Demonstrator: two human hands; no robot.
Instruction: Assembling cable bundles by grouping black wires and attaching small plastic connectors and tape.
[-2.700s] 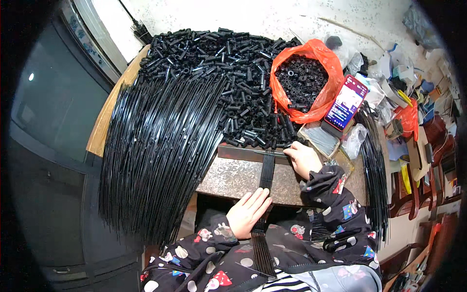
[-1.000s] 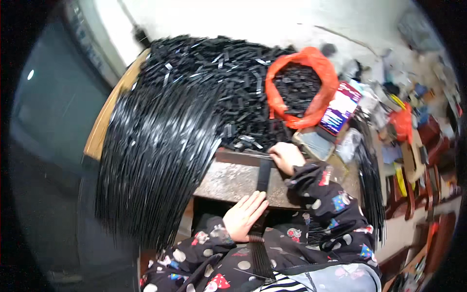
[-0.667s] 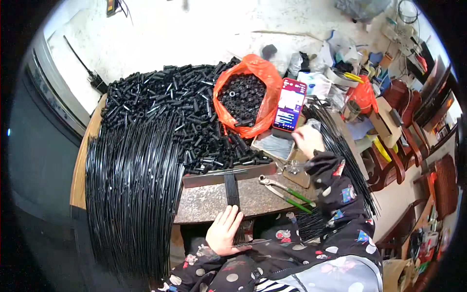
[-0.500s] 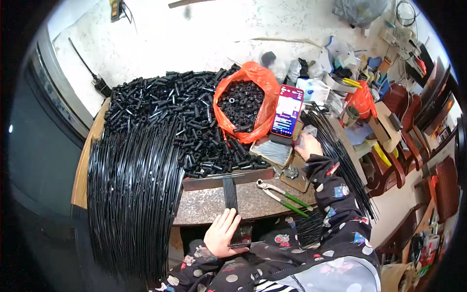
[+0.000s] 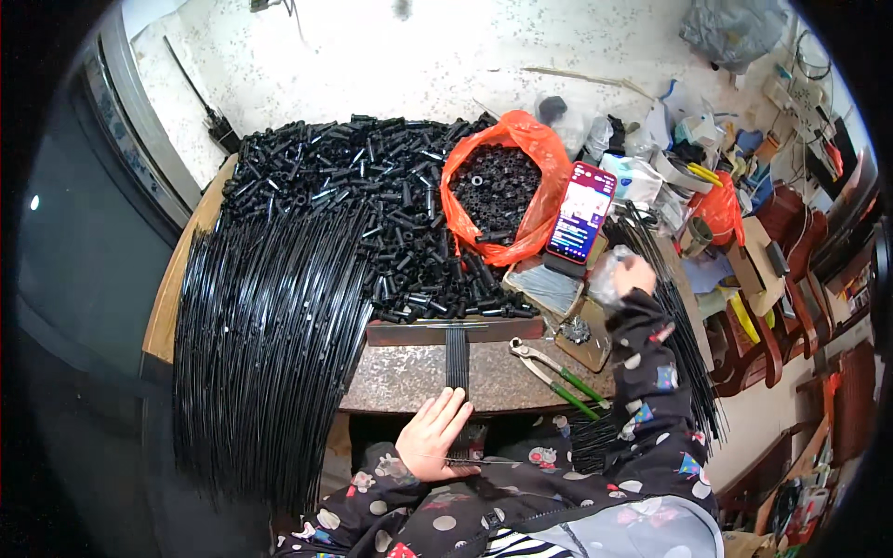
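Lower centre, the left hand lay over the row of thin black rods, fingers straight and close together, at the front edge of the tabletop. Right of centre, the right hand was at the clear plastic bag, fingers partly hidden, grip could not be told, a loose sheaf close on its right. Bare surface flanked the row, bounded rightward by green-handled pincers.
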